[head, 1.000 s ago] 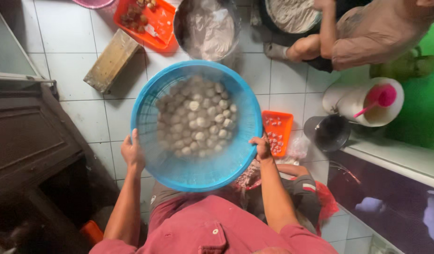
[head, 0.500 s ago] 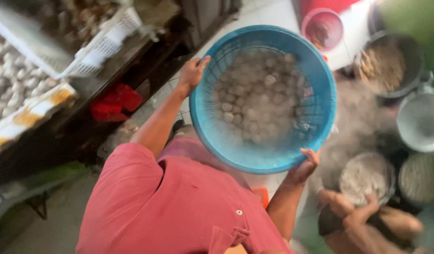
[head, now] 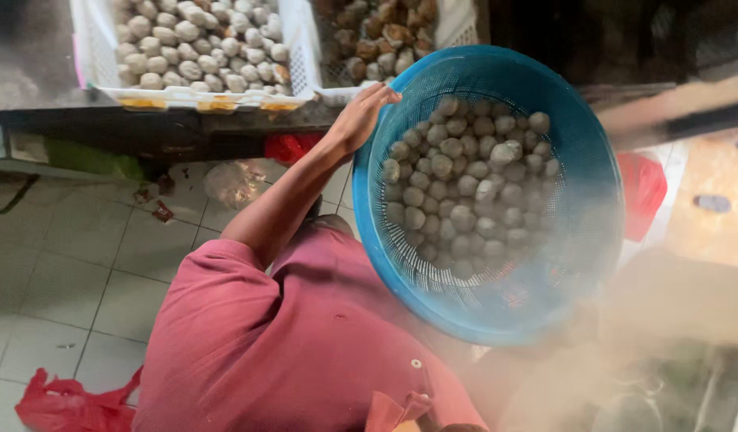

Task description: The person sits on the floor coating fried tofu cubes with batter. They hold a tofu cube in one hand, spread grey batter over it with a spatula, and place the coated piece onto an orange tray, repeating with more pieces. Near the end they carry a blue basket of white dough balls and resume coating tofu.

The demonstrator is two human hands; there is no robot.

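Blue perforated plastic basket [head: 577,264] holds round grey balls [head: 465,188].

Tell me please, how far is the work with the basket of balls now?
Done: pale balls sit steaming in the blue basket, and a white crate on the counter already holds similar ones. In hand: the left hand grips the basket rim, lifting it near that crate. Left: the basket is full; nothing is tipped out.
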